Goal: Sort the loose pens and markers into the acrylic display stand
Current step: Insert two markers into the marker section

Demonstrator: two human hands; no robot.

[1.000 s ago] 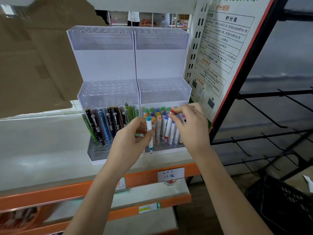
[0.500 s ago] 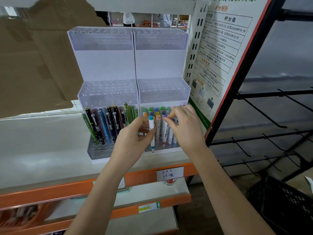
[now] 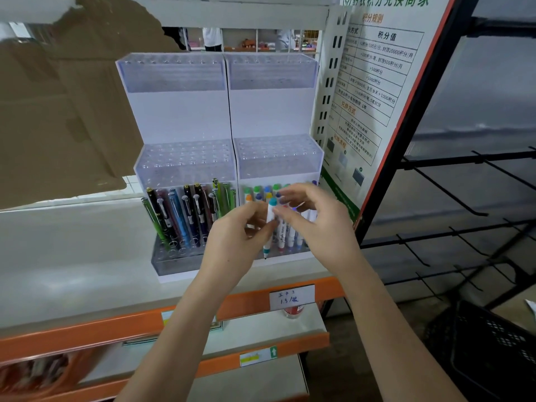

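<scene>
- The teal-capped marker [image 3: 269, 224] stands nearly upright, tip down, in front of the right half of the acrylic display stand [image 3: 220, 117], just ahead of the bottom-tier markers [image 3: 285, 227] that already sit in their holes.
- The left hand [image 3: 235, 242] pinches the marker's white barrel between thumb and curled fingers; its tip hangs free just above the stand's front edge and is not seated in any hole.
- The right hand [image 3: 313, 224] is at the marker's upper end, its fingertips meeting the barrel just under the teal cap; its other fingers are loosely bent over the standing markers, and I cannot tell whether they touch any.
- Judging by this, the step in hand is placing one more marker into the right bottom tier, with both hands steadying it.
- The next move likely calls for lining the tip over a free hole and lowering it straight, without knocking its neighbours.
- The left bottom tier holds dark, blue and green pens [image 3: 185, 216], leaning slightly; the middle and top tiers of both halves show only bare holes.
- The stand rests on a pale shelf [image 3: 72, 256] with an orange front rail; a printed poster [image 3: 374, 82] leans at the right.
</scene>
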